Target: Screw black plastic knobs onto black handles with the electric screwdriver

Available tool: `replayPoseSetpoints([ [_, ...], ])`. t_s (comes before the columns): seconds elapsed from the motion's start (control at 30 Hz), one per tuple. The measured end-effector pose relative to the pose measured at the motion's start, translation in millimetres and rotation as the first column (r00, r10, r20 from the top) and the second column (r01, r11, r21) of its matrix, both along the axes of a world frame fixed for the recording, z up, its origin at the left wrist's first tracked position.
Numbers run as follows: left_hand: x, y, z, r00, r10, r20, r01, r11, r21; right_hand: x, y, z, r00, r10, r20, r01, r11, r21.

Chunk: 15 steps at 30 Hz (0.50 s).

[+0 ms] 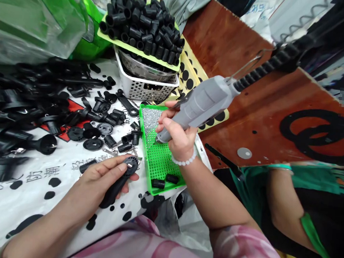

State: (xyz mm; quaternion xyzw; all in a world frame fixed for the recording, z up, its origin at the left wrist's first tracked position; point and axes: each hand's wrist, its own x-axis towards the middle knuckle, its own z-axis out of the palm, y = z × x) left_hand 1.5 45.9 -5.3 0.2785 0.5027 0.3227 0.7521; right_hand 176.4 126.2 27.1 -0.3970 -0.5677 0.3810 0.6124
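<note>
Currently, the right hand [177, 135] is closed around the body of a gray electric grinder [204, 101], with its tip angled down just above the perforated floor of a green tray [155, 191], near the tray's left rim. Contact between tip and tray cannot be confirmed. Silver shavings [150, 121] are heaped in the tray's upper end. Two black plastic sleeves [164, 180] lie at its lower end, with open mesh between them and the tip.

The left hand [102, 181] grips a black plastic handle piece [116, 186], fingers [115, 168] curled around it. The head of the piece sits just beside the tray's left rim. Loose black parts [95, 115] crowd a white printed sheet [20, 196] up to that rim, leaving little room there. A white plastic basket [145, 89] stands beyond the tray, close to its far end. A brown board [250, 123] lies to the right, and a co-worker's arm [282, 197] is past its edge, well apart.
</note>
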Motion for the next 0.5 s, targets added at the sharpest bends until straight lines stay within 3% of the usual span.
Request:
replayPoseSetpoints([
  [0.5, -0.6, -1.1, 0.5, 1.0, 0.016, 0.015, -0.016, 1.0, 0.001, 1.9, 0.8, -3.7, 0.998, -0.037, -0.055, 0.038, 0.999, 0.025],
])
